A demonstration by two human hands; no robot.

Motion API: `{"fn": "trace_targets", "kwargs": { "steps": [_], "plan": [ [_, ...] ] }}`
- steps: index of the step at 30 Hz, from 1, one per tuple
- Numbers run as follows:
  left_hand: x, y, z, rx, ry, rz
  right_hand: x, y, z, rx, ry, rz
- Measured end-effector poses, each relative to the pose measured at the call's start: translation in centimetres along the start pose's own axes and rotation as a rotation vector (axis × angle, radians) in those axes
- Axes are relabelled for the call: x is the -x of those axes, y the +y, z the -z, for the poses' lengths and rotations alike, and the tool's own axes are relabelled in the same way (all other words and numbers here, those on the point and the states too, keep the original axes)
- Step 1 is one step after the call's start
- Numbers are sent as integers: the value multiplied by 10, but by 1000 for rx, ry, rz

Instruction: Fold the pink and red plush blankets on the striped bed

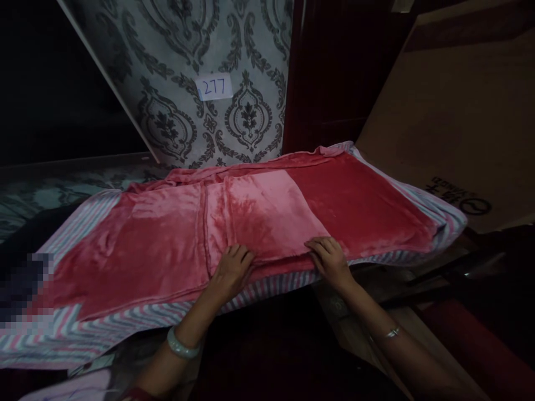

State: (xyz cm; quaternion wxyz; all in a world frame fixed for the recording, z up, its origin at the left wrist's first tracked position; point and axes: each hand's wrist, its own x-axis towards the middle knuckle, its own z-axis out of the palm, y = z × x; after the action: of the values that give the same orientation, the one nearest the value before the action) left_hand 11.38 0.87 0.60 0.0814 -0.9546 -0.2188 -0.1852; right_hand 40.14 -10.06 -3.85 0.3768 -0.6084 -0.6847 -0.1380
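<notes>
A red plush blanket (163,234) is spread over a long surface, with its middle part folded over into a lighter-looking panel (271,214). My left hand (234,270) is closed at the near left corner of this panel, fingers bent on the fabric. At the near right corner my right hand (331,260) pinches the panel's edge between thumb and fingers. Between the two hands the near edge is slightly raised above the layer below. Creases run across the blanket left of the panel, and its far edge lies bunched.
A striped cloth (146,314) lies under the blanket and hangs over the near side. Behind stand a patterned wall (246,50) with a paper marked 277 (214,87) and a dark screen (62,83). A large cardboard box (460,111) leans at the right.
</notes>
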Motion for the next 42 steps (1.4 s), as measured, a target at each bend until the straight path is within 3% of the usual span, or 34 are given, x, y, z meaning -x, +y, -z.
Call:
{"fn": "trace_targets", "kwargs": {
  "steps": [5, 8, 11, 14, 18, 22, 26, 29, 33, 35, 36, 39, 42],
  "plan": [
    [19, -1, -8, -17, 53, 13, 5, 2, -1, -48, 76, 82],
    [23, -3, -1, 55, 65, 20, 8, 1, 6, -124, 83, 109],
    [10, -3, 20, 201, 104, 53, -5, -2, 18, -151, 86, 101],
    [-21, -1, 34, 256, 122, 96, -39, -11, 22, -92, 79, 86],
    [-56, 1, 19, 162, -59, 277, -82, -29, -3, -12, -190, 113],
    [-54, -1, -5, 121, -301, 433, -80, -39, -37, 76, -533, 87],
    [-39, -3, -6, 181, -314, 442, -66, -38, -40, 49, -622, 44],
    [-35, -11, 2, 330, -277, 444, -81, -39, -29, -10, -673, 35],
    [-56, -49, 16, 618, -53, 561, -125, -57, -24, -115, -644, 111],
    [-79, -80, 22, 710, 83, 718, -142, -72, -33, -162, -645, 166],
    [-93, -96, 23, 753, 115, 864, -147, -79, -39, -187, -669, 200],
    [-131, -142, 18, 789, 59, 1052, -145, -95, -57, -264, -791, 295],
    [-157, -175, 0, 830, 4, 1198, -134, -98, -67, -327, -863, 300]
  ]
}}
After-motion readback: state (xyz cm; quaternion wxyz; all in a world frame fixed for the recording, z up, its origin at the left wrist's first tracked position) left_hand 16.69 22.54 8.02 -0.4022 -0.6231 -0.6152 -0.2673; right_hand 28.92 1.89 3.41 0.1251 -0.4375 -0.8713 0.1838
